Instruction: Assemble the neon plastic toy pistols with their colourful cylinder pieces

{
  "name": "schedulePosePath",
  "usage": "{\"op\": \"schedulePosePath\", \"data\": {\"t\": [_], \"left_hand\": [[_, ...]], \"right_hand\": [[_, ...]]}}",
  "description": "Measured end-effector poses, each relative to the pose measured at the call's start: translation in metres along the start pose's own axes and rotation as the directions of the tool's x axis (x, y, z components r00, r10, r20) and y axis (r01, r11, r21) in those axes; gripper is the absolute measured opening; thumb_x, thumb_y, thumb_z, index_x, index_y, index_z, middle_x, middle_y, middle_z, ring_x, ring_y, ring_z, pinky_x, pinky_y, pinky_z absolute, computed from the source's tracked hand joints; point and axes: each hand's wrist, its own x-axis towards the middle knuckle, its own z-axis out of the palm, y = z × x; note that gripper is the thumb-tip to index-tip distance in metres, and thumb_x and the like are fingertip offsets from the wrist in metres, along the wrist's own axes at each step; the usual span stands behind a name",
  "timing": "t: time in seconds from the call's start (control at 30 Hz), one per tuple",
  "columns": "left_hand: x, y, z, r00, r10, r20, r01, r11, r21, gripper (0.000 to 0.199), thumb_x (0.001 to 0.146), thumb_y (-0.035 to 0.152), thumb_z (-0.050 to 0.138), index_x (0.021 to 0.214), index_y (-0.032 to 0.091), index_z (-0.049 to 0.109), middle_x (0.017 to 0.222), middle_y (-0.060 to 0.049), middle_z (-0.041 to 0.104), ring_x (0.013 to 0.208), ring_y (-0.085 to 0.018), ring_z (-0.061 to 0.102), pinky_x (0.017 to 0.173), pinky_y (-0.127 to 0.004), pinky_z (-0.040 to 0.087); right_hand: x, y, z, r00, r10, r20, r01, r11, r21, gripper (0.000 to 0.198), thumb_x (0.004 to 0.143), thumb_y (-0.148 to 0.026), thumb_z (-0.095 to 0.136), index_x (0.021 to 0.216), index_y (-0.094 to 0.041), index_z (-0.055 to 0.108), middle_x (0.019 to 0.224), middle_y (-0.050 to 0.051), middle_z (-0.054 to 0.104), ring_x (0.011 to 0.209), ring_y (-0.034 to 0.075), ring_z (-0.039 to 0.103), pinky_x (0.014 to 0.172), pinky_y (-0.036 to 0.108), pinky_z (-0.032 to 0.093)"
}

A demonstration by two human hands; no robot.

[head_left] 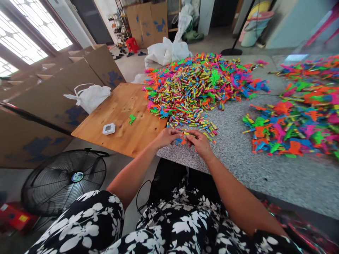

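Observation:
My left hand (168,137) and my right hand (200,141) meet at the near edge of the stone-topped table, both with fingers pinched. Between them is a small orange plastic toy gun (183,138), gripped from the left side. My right fingers pinch a short yellow tube (186,133) against it. A bit of blue plastic shows under the left fingertips; whether it is held or lies on the table I cannot tell. Just beyond my hands spreads a heap of small coloured tubes (190,88), mixed with bright toy guns. A second pile of toy guns (293,141) lies to the right.
On the wooden board (148,137) at left sit a green toy gun (132,119), a white digital timer (108,128) and a white plastic bag (92,97). A black floor fan (63,183) stands below left. Cardboard boxes (71,77) line the left side.

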Motion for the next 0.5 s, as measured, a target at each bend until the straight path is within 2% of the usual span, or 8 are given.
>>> {"op": "schedulePosePath", "data": {"t": [0.17,0.4,0.5], "left_hand": [[-0.002,-0.001,0.001,1.0,0.005,0.012,-0.005,1.0,-0.007,0.038,0.084,0.048,0.079,0.1,0.013,0.078,0.073,0.001,0.066,0.053,-0.007,0.051,0.05,-0.022,0.045],[0.001,-0.007,-0.001,0.999,-0.016,0.038,0.019,0.997,-0.074,0.045,0.079,0.054,0.082,0.096,0.012,0.077,0.075,-0.001,0.068,0.055,-0.007,0.051,0.05,-0.021,0.045],[-0.001,-0.01,0.006,0.998,-0.053,0.04,0.058,0.991,-0.124,0.046,0.078,0.054,0.083,0.094,0.012,0.075,0.074,-0.002,0.067,0.055,-0.008,0.052,0.05,-0.02,0.043]], "right_hand": [[-0.003,-0.007,-0.005,0.998,-0.061,0.005,0.061,0.985,-0.159,0.035,0.081,-0.045,0.076,0.107,-0.022,0.079,0.063,-0.003,0.065,0.05,0.014,0.056,0.052,0.029,0.048],[-0.001,-0.008,-0.014,0.995,0.058,0.085,-0.055,0.997,-0.045,0.037,0.076,-0.045,0.08,0.103,-0.02,0.078,0.062,-0.002,0.067,0.049,0.014,0.057,0.047,0.027,0.047],[-0.003,-0.007,-0.019,0.98,0.099,0.17,-0.082,0.991,-0.106,0.04,0.079,-0.046,0.079,0.109,-0.02,0.079,0.06,-0.003,0.066,0.045,0.013,0.056,0.042,0.025,0.041]]}}
